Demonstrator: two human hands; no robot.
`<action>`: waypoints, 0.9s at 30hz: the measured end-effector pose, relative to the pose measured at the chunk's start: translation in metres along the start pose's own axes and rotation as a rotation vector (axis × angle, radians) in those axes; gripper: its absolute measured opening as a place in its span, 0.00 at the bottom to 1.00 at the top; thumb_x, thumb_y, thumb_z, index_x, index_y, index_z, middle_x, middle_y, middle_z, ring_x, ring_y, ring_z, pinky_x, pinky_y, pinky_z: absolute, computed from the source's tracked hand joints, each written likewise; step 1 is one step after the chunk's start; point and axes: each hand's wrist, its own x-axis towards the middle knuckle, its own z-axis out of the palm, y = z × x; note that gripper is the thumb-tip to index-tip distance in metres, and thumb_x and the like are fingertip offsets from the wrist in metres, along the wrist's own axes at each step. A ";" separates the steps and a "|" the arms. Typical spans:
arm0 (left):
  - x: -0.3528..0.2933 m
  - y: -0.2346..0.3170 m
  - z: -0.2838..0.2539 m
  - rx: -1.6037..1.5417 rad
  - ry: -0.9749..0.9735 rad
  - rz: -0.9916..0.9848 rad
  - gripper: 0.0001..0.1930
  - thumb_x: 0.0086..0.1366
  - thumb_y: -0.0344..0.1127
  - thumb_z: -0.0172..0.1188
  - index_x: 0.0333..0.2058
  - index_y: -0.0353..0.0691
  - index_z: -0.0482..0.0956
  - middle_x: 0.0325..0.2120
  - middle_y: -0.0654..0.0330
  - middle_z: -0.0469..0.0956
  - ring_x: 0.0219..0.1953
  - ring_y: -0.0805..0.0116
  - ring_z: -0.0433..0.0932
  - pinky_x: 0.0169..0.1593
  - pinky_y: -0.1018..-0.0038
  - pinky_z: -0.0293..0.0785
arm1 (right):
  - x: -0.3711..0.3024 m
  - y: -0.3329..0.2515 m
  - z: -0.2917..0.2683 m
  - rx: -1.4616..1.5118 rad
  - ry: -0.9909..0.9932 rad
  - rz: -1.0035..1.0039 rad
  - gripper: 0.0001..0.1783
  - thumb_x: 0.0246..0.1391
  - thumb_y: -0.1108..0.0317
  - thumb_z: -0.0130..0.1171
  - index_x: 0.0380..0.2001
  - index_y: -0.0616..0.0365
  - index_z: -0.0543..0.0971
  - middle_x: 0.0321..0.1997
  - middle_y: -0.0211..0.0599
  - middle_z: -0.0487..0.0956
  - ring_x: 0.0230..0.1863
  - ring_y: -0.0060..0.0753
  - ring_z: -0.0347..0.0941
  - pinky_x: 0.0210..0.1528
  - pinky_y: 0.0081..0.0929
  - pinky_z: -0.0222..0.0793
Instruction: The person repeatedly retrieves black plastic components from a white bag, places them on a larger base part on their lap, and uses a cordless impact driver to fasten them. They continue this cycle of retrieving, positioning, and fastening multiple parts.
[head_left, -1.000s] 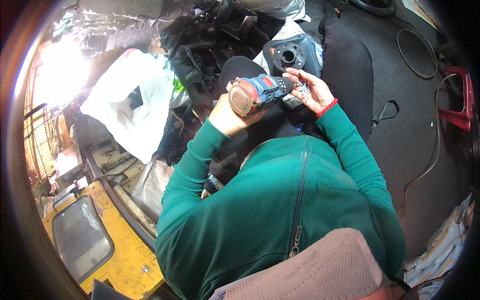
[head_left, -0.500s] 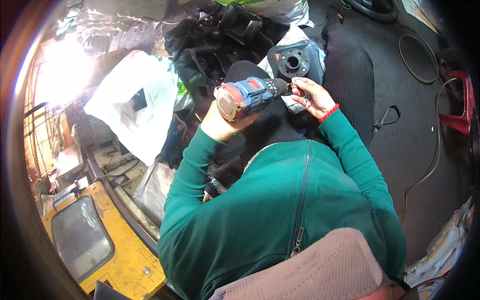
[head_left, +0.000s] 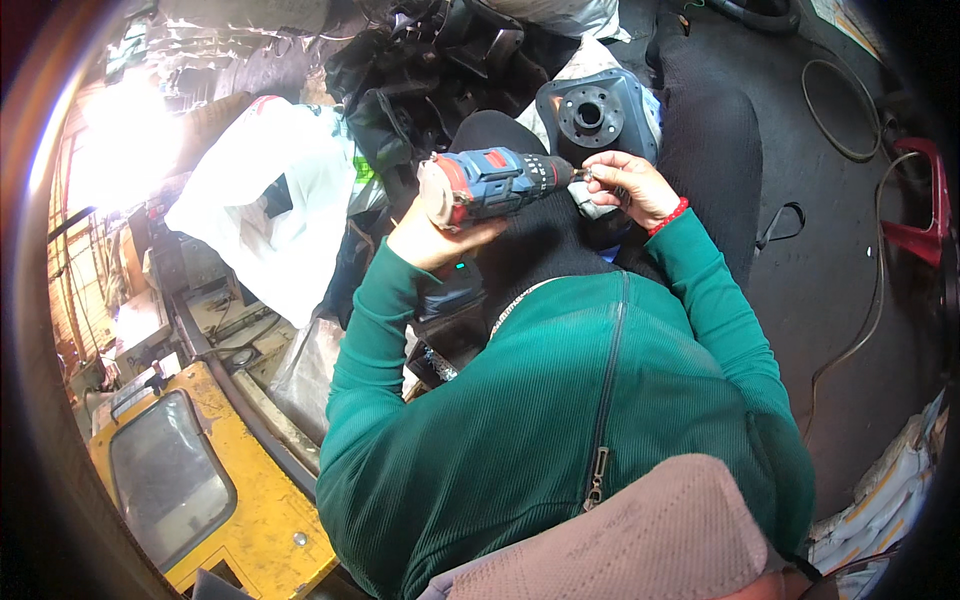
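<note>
A blue and red cordless drill (head_left: 495, 182) lies almost level above my lap, its chuck toward the right. My left hand (head_left: 425, 240) is wrapped around its handle, which the drill's body mostly hides. At the bit's end, the thumb and fingers of my right hand (head_left: 640, 190) pinch a small metal piece (head_left: 584, 174), too small to name for certain. Just beyond that hand, between my knees, stands a dark grey part with a round flange (head_left: 590, 117), a central bore and several holes around it.
A white plastic bag (head_left: 225, 225) gapes on the left, beside a heap of black plastic parts (head_left: 400, 90). Lower left is a yellow machine panel (head_left: 270, 520) with a window. On the right are a red stool (head_left: 925, 205) and a cable (head_left: 878, 290) along the dark floor.
The drill has shifted slightly left and turned more level. My right hand has moved a little to the right, still pinching at the bit's end. The view has shifted slightly.
</note>
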 end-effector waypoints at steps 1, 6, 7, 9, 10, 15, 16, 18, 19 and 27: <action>0.001 -0.002 -0.004 -0.018 -0.053 -0.075 0.27 0.50 0.30 0.71 0.48 0.37 0.70 0.39 0.58 0.76 0.40 0.70 0.76 0.45 0.72 0.74 | 0.001 -0.001 -0.002 -0.081 -0.033 0.039 0.16 0.56 0.67 0.59 0.46 0.63 0.75 0.37 0.34 0.79 0.36 0.22 0.77 0.39 0.19 0.76; 0.008 -0.022 0.003 -0.468 0.037 -0.148 0.24 0.51 0.27 0.69 0.47 0.37 0.70 0.35 0.59 0.77 0.36 0.71 0.77 0.40 0.73 0.75 | -0.001 -0.004 0.007 -0.014 -0.033 0.033 0.27 0.56 0.69 0.58 0.57 0.63 0.66 0.34 0.35 0.79 0.35 0.20 0.77 0.33 0.12 0.75; 0.010 -0.021 0.004 -0.520 0.047 -0.152 0.24 0.51 0.27 0.68 0.47 0.36 0.70 0.35 0.60 0.77 0.35 0.71 0.77 0.38 0.74 0.75 | 0.000 -0.003 0.005 -0.014 -0.003 0.024 0.28 0.56 0.69 0.58 0.58 0.63 0.65 0.35 0.35 0.79 0.35 0.20 0.77 0.33 0.12 0.75; 0.016 -0.022 0.003 -0.564 0.047 -0.158 0.25 0.51 0.27 0.69 0.47 0.36 0.69 0.34 0.60 0.77 0.31 0.73 0.76 0.32 0.76 0.73 | 0.001 -0.003 0.005 -0.012 0.083 0.036 0.25 0.55 0.69 0.59 0.55 0.62 0.68 0.36 0.34 0.79 0.36 0.21 0.77 0.33 0.12 0.76; 0.021 -0.022 0.004 -0.524 0.092 -0.102 0.22 0.51 0.28 0.69 0.45 0.36 0.71 0.30 0.61 0.77 0.27 0.74 0.75 0.29 0.77 0.72 | 0.004 0.001 -0.001 -0.002 0.143 0.018 0.23 0.55 0.69 0.59 0.54 0.62 0.69 0.36 0.34 0.79 0.36 0.21 0.77 0.33 0.13 0.76; 0.047 -0.026 0.007 -0.322 0.191 0.002 0.21 0.50 0.34 0.70 0.42 0.34 0.74 0.22 0.62 0.77 0.19 0.76 0.74 0.24 0.78 0.71 | 0.016 0.013 -0.022 0.148 0.412 -0.194 0.13 0.55 0.69 0.60 0.43 0.61 0.75 0.36 0.33 0.79 0.36 0.22 0.77 0.35 0.18 0.77; 0.052 -0.029 0.007 -0.275 0.215 0.036 0.22 0.50 0.35 0.71 0.42 0.34 0.74 0.22 0.62 0.77 0.19 0.76 0.74 0.24 0.78 0.71 | 0.019 0.011 -0.023 0.202 0.448 -0.242 0.12 0.55 0.68 0.60 0.41 0.60 0.76 0.36 0.32 0.79 0.34 0.21 0.77 0.34 0.17 0.77; 0.061 -0.031 0.004 -0.070 0.194 -0.009 0.26 0.48 0.40 0.71 0.44 0.34 0.74 0.29 0.58 0.79 0.28 0.69 0.79 0.34 0.73 0.76 | 0.036 0.000 -0.026 0.243 0.547 -0.333 0.10 0.55 0.67 0.61 0.39 0.59 0.77 0.34 0.30 0.79 0.27 0.14 0.72 0.28 0.12 0.72; 0.066 -0.035 0.007 -0.011 0.211 0.031 0.26 0.48 0.40 0.71 0.44 0.35 0.74 0.31 0.57 0.80 0.31 0.67 0.80 0.37 0.72 0.77 | 0.047 -0.010 -0.029 0.274 0.556 -0.348 0.10 0.54 0.67 0.62 0.38 0.59 0.77 0.34 0.31 0.79 0.25 0.11 0.69 0.24 0.10 0.68; 0.093 0.009 0.000 0.413 -0.003 -0.010 0.24 0.51 0.43 0.66 0.44 0.38 0.75 0.35 0.51 0.80 0.38 0.55 0.80 0.44 0.66 0.76 | 0.083 -0.023 -0.039 0.205 0.574 -0.340 0.11 0.53 0.70 0.62 0.40 0.62 0.78 0.33 0.34 0.80 0.16 0.06 0.61 0.15 0.05 0.50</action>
